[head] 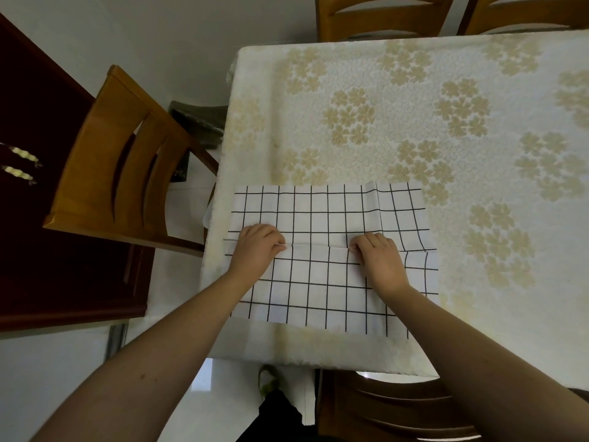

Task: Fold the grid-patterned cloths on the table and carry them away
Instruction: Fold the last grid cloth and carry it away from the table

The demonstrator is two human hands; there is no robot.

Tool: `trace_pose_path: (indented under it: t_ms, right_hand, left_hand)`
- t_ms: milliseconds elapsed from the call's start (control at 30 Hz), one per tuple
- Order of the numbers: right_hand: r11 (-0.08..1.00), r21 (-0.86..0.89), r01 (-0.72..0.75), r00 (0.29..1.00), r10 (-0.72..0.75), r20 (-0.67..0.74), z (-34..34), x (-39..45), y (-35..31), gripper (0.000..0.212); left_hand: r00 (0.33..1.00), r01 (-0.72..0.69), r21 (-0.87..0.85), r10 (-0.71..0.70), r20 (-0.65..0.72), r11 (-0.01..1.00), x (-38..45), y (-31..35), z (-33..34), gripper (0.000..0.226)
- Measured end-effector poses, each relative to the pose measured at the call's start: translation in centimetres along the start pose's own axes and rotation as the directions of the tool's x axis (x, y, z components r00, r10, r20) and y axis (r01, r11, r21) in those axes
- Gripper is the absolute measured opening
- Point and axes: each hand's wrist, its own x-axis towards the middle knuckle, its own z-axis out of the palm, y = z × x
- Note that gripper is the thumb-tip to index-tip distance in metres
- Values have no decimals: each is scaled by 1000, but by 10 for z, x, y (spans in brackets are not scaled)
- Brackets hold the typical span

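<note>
Forearms reach up from five and seven o'clock toward a grid cloth [331, 250] that lies at the near edge of the table [414, 106], a little below the middle of the view. Only one such cloth shows.

Left hand [256, 248] sits on the cloth at nine o'clock from its middle, fingers curled, thumb and fingertips pinching a fabric edge that runs crosswise. Right hand [377, 255] mirrors it at three o'clock, curled the same way, pinching the same edge nearer the right side. Between the hands that edge forms a shallow ridge, so the cloth is lifted slightly there but otherwise lies flat.

As I judge it, the near part is a flap already laid over the far part, with its free edge now held along the midline; the grid lines above and below the ridge do not quite meet, which fits a first fold in progress or just laid. A vertical crease shows toward one o'clock on the far half.

Still to do, by the look of it: settle this fold, fold again to a smaller packet, then lift and carry it off. Nothing has been carried away yet as far as I can see.

Around the table stand wooden chairs: one [127, 173] at nine o'clock, one [398, 409] at six, more at twelve. A dark cabinet [32, 218] fills the left side.
</note>
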Motion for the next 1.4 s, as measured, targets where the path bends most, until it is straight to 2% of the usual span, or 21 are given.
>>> trace_pose_path:
  t_ms: [67,233,533,633,733,867,967,1167,1333,1400]
  right_hand:
    - [999,-11,33,999,-32,7,-2,-2,4,25]
    - [998,-68,-10,1000,10,7,-11,-5,14,5]
    - [992,-124,-11,1000,8,-25,-41,2,3,5]
    - [985,-170,0,1000,-2,-13,-53,7,1,16]
    - [984,-179,25,997,-38,-66,-65,13,-6,27]
    - [981,-188,48,988,-75,-134,-83,22,-19,44]
    - [983,-171,72,975,-106,-196,-103,24,-32,48]
    - [978,-186,96,947,-147,-284,-118,8,-48,31]
    - [978,-194,72,956,-124,-267,-98,-27,-47,36]
    - [982,-184,52,968,-95,-233,-85,-44,-43,35]
  left_hand:
    - [1000,5,-5,-5,-8,1000,3,4,-2,7]
    - [1000,-15,-22,15,2,1000,3,5,-13,8]
    - [1000,-13,-65,14,11,998,-2,16,-48,15]
    - [1000,7,-77,-5,18,997,4,19,-62,15]
    - [1000,0,-62,1,26,998,10,22,-79,16]
    - [993,28,-65,-35,-112,998,12,28,-110,16]
    - [974,-23,28,29,-225,999,12,36,-136,15]
    - [934,-78,182,136,-329,980,-6,38,-160,8]
    - [937,-159,206,214,-277,965,-30,19,-134,14]
    - [935,-204,187,248,-255,961,-42,16,-118,23]
